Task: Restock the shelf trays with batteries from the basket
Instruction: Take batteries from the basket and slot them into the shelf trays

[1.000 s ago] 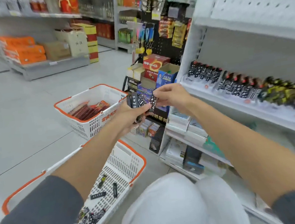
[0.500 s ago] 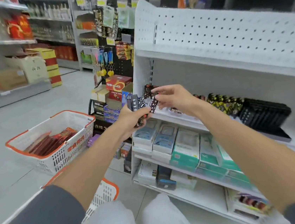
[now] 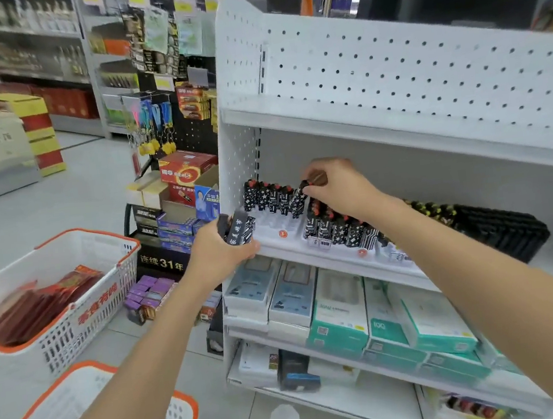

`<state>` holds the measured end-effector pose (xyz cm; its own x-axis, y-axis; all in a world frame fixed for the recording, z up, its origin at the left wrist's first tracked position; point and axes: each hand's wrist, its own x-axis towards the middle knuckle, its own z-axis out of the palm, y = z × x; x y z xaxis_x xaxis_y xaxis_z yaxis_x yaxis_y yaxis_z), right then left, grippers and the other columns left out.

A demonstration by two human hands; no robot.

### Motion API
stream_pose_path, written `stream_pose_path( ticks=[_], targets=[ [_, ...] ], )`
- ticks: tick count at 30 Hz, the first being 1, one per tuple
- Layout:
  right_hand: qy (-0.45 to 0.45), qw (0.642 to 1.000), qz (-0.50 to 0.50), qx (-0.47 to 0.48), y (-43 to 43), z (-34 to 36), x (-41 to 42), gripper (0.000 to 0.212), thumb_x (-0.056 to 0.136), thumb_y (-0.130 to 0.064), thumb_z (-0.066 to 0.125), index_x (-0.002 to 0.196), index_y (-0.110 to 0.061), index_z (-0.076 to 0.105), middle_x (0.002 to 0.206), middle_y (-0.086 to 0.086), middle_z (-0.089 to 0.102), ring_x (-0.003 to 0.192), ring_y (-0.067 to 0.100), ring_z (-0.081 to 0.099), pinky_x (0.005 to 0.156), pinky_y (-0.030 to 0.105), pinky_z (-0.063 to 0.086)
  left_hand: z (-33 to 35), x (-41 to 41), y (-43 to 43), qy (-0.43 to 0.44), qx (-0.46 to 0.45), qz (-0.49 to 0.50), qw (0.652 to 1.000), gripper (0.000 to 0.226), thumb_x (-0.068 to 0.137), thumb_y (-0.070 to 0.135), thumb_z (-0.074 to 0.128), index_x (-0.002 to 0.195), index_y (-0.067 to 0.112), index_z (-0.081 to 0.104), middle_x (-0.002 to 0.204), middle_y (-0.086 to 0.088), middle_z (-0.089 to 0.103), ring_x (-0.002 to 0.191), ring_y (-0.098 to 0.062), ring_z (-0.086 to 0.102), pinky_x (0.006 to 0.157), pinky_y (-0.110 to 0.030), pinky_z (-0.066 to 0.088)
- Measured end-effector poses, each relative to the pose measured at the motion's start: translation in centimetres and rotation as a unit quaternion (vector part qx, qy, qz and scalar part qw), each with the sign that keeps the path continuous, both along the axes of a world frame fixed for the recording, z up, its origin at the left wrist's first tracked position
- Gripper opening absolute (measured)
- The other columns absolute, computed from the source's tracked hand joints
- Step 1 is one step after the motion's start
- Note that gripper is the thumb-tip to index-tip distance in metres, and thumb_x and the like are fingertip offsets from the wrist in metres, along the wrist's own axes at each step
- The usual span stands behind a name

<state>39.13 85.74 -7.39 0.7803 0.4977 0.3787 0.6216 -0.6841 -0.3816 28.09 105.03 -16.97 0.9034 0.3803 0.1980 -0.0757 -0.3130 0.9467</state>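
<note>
Right hand [image 3: 334,187], fingers curled down and pinching one star-patterned battery pack [image 3: 299,201] by its top, poised at the right end of the back row of packs [image 3: 268,198] in the left shelf tray [image 3: 271,235]; top grip presumably chosen so that the pack can drop upright into its slot without disturbing its neighbours. Left hand [image 3: 220,255], closed around a small bundle of spare packs [image 3: 237,229], held just beside the tray's front left corner, apparently as a reserve within short reach of the feeding hand. Front part of the left tray bare white, hence room for more stock by the look of it; neighbouring tray [image 3: 359,251] to the right already crowded with black-and-white packs, then yellow-marked and plain black ones farther along the same shelf [image 3: 309,264]. Boxed goods on the shelves beneath, unrelated to the task. Supply basket [image 3: 82,396], white with orange rim, at lower left beside the left forearm, contents out of view; second basket [image 3: 57,324] behind it holding red packets. Compared with half a second earlier: right hand then close to the left hand at the shelf's left corner, apparently taking a pack from the bundle, now well apart from it and deeper over the tray; left hand lower and nearer the shelf edge; view shifted rightward, toward the shelving.
</note>
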Motion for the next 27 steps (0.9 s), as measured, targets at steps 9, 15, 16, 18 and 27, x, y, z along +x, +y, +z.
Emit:
stream_pose_path(
  ticks=[9,15,16,18,27],
  targets=[
    [-0.011,1.000,0.003,-0.008,2.9,-0.2,1.3,0.013,0.084,-0.017,0.071,0.096,-0.011,0.071,0.094,0.004,0.070,0.089,0.019,0.063,0.082,0.030,0.052,-1.0,0.5,-0.1,-0.024,0.049,0.017,0.998,0.028,0.075,0.019,0.082,0.096,0.016,0.062,0.082,0.001,0.065,0.069,-0.012,0.057,0.062,-0.025,0.044],
    [-0.016,0.999,0.041,-0.015,5.7,-0.8,1.5,0.015,0.085,-0.013,0.071,0.098,-0.008,0.071,0.094,0.007,0.069,0.085,0.019,0.060,0.081,0.031,0.051,-1.8,0.5,0.4,-0.035,-0.015,0.021,0.999,0.032,0.073,0.011,0.083,0.099,0.016,0.065,0.081,0.006,0.067,0.067,-0.005,0.059,0.063,-0.021,0.044],
    [-0.024,0.998,0.046,-0.023,5.9,-1.1,1.6,0.015,0.085,-0.012,0.070,0.099,-0.008,0.070,0.095,0.007,0.069,0.085,0.019,0.060,0.082,0.032,0.051,-1.9,0.5,0.4,-0.036,-0.020,0.024,0.999,0.032,0.072,0.010,0.083,0.099,0.016,0.065,0.080,0.006,0.067,0.065,-0.003,0.058,0.062,-0.021,0.044],
    [-0.034,0.997,0.052,-0.043,6.2,-1.4,1.8,0.015,0.086,-0.011,0.069,0.101,-0.008,0.070,0.096,0.008,0.069,0.087,0.021,0.062,0.084,0.034,0.051,-1.9,0.5,0.4,-0.039,-0.025,0.026,0.999,0.031,0.072,0.009,0.083,0.097,0.017,0.065,0.077,0.008,0.066,0.061,0.001,0.056,0.061,-0.019,0.043],
    [-0.063,0.993,0.060,-0.081,7.2,-1.1,3.1,0.023,0.090,-0.009,0.063,0.111,-0.007,0.070,0.109,0.012,0.063,0.098,0.027,0.057,0.087,0.034,0.046,-2.0,1.0,0.3,-0.038,-0.032,0.038,0.998,0.037,0.071,0.014,0.084,0.103,0.017,0.066,0.087,0.001,0.071,0.076,-0.014,0.063,0.075,-0.034,0.056]
  ],
)
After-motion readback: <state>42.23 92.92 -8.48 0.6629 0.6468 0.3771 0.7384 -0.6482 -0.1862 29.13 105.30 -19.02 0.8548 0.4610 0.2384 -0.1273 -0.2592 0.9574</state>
